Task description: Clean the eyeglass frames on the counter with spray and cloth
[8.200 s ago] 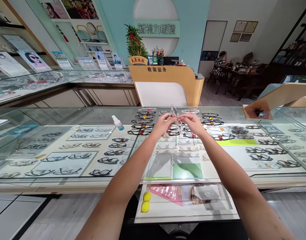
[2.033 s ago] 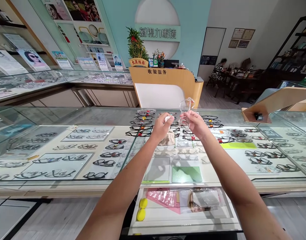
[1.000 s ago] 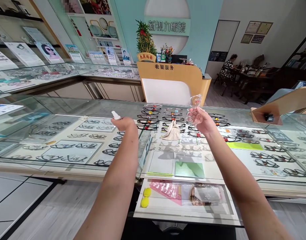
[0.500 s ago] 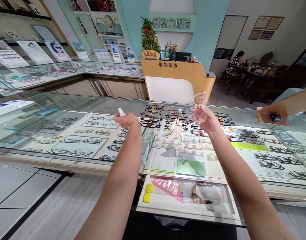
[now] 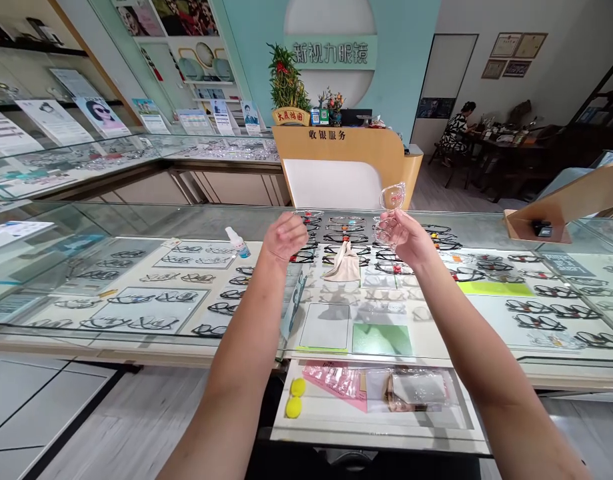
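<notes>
Glass display counter [image 5: 206, 217]: clear-framed glasses [image 5: 393, 197], one pair, grasped on end by my right hand [image 5: 409, 237] toward the far edge; spray bottle [image 5: 237, 242], left of my left hand [image 5: 287, 235], released, fingers loosely curled; beige cloth [image 5: 344, 264], crumpled on top.

I see a desk [image 5: 366, 148] with a plant [image 5: 287, 83] on it, a sign [image 5: 331, 53] above, posters [image 5: 102, 117] to its left, a seated person [image 5: 455, 133] to its right.
</notes>
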Tool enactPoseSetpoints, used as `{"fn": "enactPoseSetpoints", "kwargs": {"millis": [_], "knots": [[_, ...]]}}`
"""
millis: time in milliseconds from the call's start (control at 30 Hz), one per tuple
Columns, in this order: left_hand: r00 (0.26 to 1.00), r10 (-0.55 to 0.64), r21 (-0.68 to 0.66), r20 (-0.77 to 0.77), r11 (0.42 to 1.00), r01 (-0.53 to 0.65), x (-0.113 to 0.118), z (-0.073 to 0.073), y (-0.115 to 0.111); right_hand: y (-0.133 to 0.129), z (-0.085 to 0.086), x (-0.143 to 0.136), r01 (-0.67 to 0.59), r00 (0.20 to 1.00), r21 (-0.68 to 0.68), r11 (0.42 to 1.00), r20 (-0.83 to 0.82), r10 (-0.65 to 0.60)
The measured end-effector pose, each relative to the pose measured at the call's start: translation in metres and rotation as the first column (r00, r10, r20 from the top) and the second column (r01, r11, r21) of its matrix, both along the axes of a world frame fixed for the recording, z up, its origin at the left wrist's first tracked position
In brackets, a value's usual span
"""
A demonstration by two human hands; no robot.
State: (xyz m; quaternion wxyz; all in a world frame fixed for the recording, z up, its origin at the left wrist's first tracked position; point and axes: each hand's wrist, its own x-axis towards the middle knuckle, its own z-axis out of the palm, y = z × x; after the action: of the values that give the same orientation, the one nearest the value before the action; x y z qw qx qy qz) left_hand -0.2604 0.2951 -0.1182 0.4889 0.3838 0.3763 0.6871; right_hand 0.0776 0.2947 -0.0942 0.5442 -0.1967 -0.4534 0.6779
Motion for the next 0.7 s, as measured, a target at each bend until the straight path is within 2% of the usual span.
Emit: {"fn": "enactPoseSetpoints", "kwargs": {"millis": [100,200,300,400,467,533,600,633,667,700], "knots": [[0.977,-0.192,-0.154,-0.088,0.972,0.177,-0.004,-0.024,0.003,-0.001,0.001,0.001,-0.001,1.0,0.001,1.0,0.015,0.001],[0.931,-0.324,-0.258,-0.166,0.926,0.276,-0.006,-0.035,0.01,-0.001,0.001,0.001,-0.004,1.0,-0.004,1.0,0.029,0.004],[0.849,-0.471,-0.341,-0.239,0.86,0.381,-0.004,-0.029,0.009,-0.002,0.002,0.0,-0.007,1.0,-0.006,1.0,0.025,0.007],[0.719,-0.595,-0.34,-0.359,0.801,0.493,0.009,-0.012,0.0,-0.003,0.003,0.0,-0.015,1.0,-0.009,1.0,0.019,0.015],[0.638,-0.577,-0.291,-0.51,0.814,0.503,0.025,0.0,-0.006,-0.004,0.004,0.0,-0.017,1.0,-0.005,1.0,0.019,0.017],[0.603,-0.484,-0.235,-0.634,0.864,0.446,0.043,0.008,-0.01,-0.004,0.004,0.0,-0.023,1.0,0.004,1.0,0.018,0.023],[0.609,-0.335,-0.168,-0.719,0.934,0.315,0.059,0.01,-0.011,-0.003,0.004,0.0,-0.031,0.999,0.01,0.999,0.016,0.031],[0.589,-0.239,-0.126,-0.772,0.966,0.227,0.065,0.009,-0.011,-0.003,0.004,0.001,-0.032,0.999,0.011,0.999,0.018,0.032],[0.535,-0.148,-0.085,-0.832,0.986,0.141,0.069,0.007,-0.011,-0.003,0.003,0.001,-0.03,0.999,0.009,1.0,0.021,0.03],[0.447,-0.072,-0.05,-0.891,0.997,0.062,0.072,0.005,-0.011,-0.003,0.003,0.001,-0.026,0.999,0.007,1.0,0.025,0.026]]}}
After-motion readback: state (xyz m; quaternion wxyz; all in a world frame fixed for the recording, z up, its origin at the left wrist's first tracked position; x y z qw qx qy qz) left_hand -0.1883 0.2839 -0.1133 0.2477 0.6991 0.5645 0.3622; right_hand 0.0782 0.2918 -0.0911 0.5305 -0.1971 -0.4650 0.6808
